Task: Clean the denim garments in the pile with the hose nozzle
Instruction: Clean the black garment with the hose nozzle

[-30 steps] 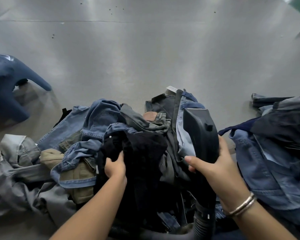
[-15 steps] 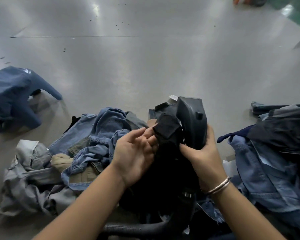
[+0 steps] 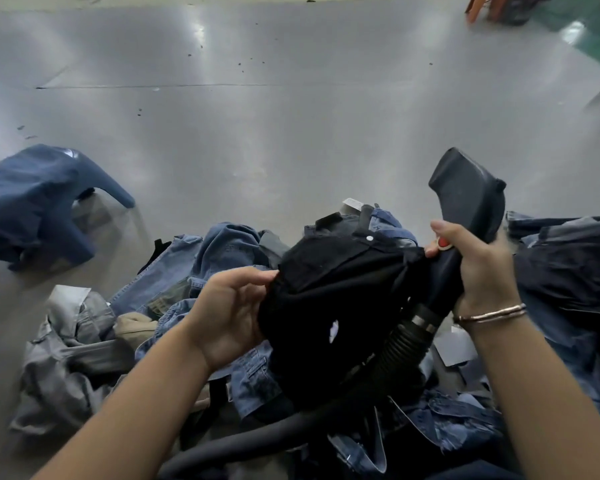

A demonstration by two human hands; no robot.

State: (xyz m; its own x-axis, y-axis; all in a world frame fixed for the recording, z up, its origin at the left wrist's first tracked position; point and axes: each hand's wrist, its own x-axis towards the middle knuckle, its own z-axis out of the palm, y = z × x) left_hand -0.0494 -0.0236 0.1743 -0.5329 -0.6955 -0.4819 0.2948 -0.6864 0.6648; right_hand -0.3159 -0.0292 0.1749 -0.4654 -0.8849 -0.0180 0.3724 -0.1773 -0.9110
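Two hands share one black garment (image 3: pixel 329 289), lifted just above the pile of denim (image 3: pixel 222 251). Our left hand (image 3: pixel 227 311) pinches its left edge; our right hand (image 3: pixel 478 268) wraps the neck of the hose nozzle (image 3: pixel 468 192) and, it seems, traps the garment's right corner against it. We see the cloth stretched left to right between them, while the nozzle's long axis points up and away, its mouth facing off the fabric. We judge the right hand must tip the nozzle leftward and down onto the cloth.
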